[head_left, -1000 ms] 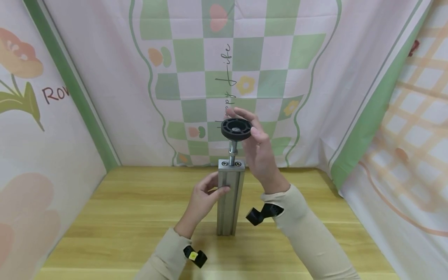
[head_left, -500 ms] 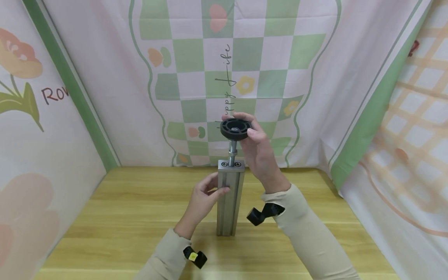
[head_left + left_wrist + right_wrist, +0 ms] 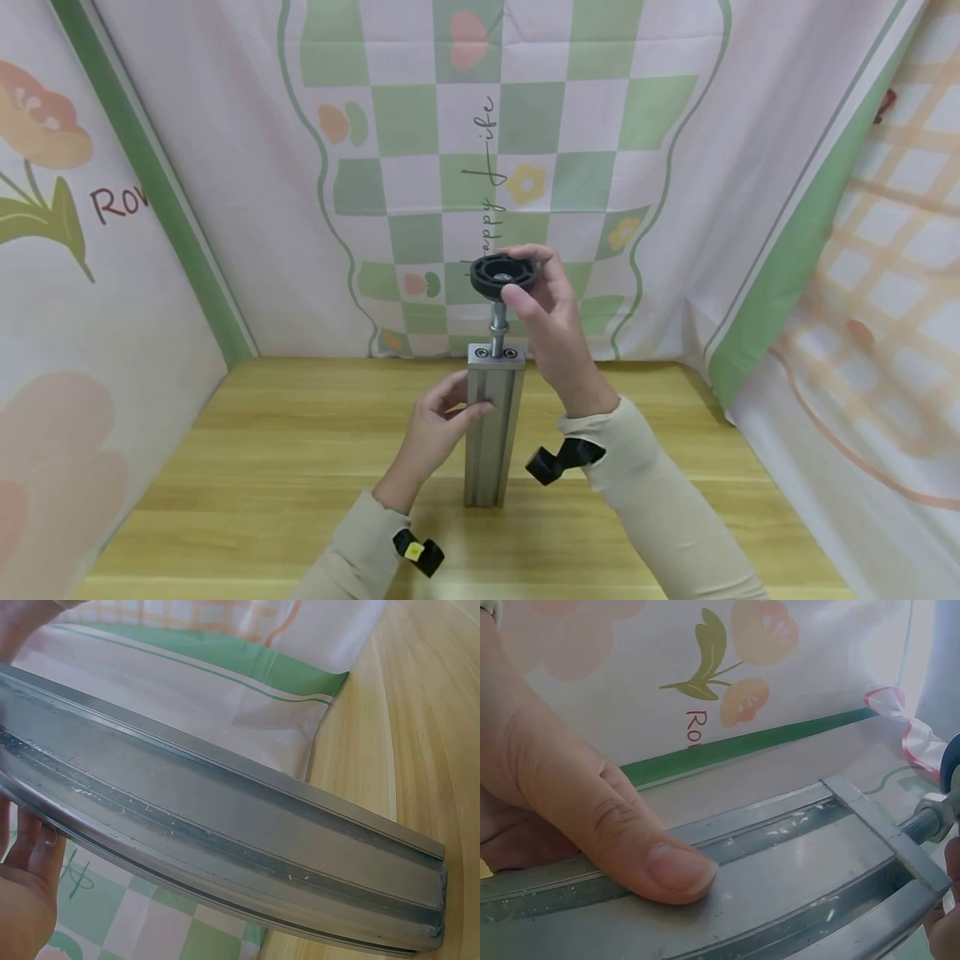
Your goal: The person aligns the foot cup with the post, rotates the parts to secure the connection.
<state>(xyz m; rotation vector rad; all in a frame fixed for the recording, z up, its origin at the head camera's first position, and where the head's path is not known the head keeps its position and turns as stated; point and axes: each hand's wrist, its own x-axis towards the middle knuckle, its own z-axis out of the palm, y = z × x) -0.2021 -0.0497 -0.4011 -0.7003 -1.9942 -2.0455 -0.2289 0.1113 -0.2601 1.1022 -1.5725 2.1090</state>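
One sideways push could, I judge remotely, tip the grooved silver metal post (image 3: 483, 450) upright on the pale wooden desk (image 3: 337, 450): my left hand (image 3: 435, 421) grips it, my right hand (image 3: 561, 337) pinches the round black plastic disc (image 3: 489, 287) above.

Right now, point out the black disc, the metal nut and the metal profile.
Black disc (image 3: 487, 287), head view: front-left rim.
Metal nut (image 3: 934, 813), right wrist view: near face.
Metal profile (image 3: 491, 442), head view: front face.

Post (image 3: 487, 442): smooth metal
Screw (image 3: 498, 317): shiny metal
Round foot (image 3: 485, 287): dull plastic
Table (image 3: 300, 467): smooth wood
Curtain (image 3: 405, 117): wrinkly cloth
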